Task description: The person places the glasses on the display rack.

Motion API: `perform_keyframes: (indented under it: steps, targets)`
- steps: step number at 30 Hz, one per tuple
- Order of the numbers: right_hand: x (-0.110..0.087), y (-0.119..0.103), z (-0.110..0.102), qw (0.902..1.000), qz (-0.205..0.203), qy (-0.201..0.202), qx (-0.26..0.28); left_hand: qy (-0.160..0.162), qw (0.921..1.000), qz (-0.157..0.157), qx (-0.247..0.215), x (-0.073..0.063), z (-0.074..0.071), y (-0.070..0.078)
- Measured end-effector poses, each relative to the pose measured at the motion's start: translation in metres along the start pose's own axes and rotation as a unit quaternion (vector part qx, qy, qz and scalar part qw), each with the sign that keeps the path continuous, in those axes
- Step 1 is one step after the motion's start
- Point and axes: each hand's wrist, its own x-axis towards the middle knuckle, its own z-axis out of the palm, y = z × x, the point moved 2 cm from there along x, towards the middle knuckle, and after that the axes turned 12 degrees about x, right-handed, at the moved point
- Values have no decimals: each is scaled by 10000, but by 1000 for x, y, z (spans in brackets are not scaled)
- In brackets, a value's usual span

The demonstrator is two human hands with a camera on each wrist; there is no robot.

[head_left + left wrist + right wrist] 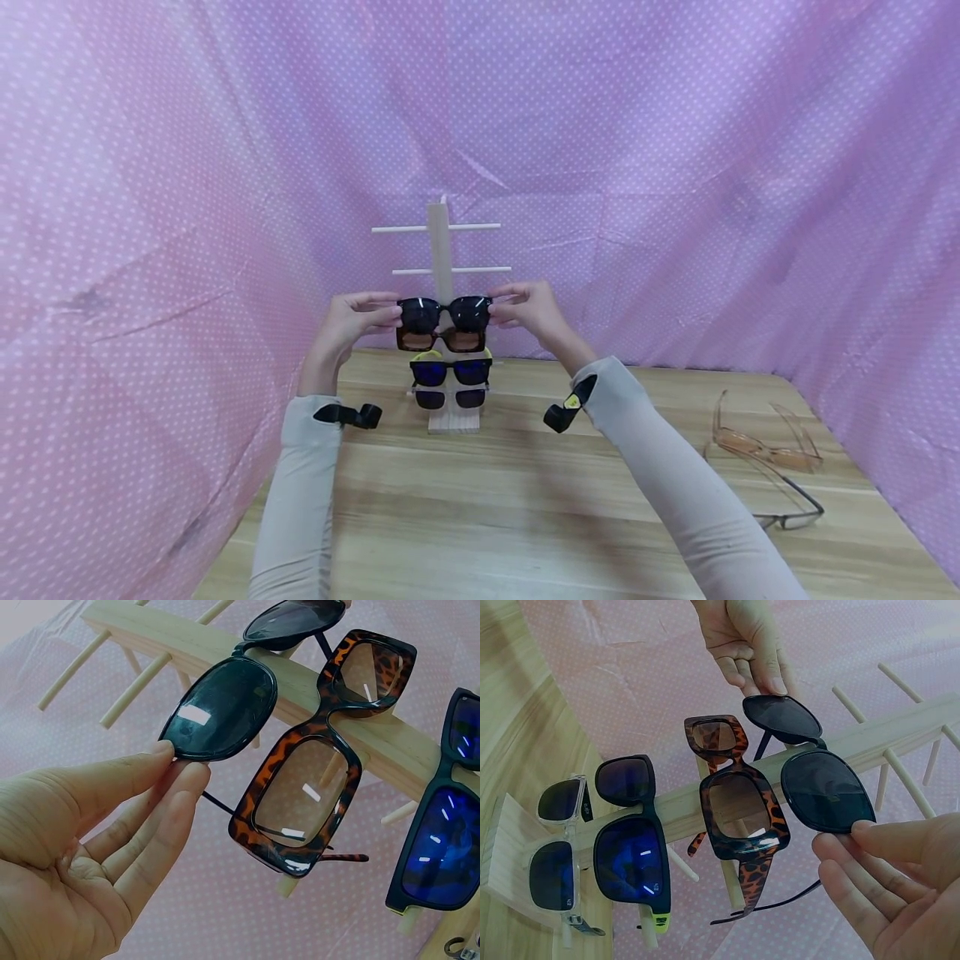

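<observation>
Black sunglasses [470, 313] with dark lenses are held at both outer corners, in front of a wooden display stand [439, 250]. My left hand [352, 321] pinches one corner between thumb and fingers, seen closely in the left wrist view. The opposite corner is pinched by my right hand [900, 881]. Just below sit tortoiseshell sunglasses [307, 791] with brown lenses. Lower on the stand hang black-framed sunglasses with blue lenses [632, 859], then clear-framed sunglasses with dark lenses [552, 874]. Whether the black pair bears on a peg I cannot tell.
Bare pegs [480, 269] stick out on both sides of the stand's upper part. Glasses with pale orange frames [791, 458] and thin dark-framed glasses [802, 518] lie at the right of the wooden table [420, 517]. A pink dotted cloth [637, 167] surrounds the table.
</observation>
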Motion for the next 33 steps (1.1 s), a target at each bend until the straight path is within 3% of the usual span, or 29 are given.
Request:
perform_keyframes:
  steps: [33]
  targets:
    - [-4,8,-5,9998,-196,-24,-18,92,9994,131,-309,-2,2,-5]
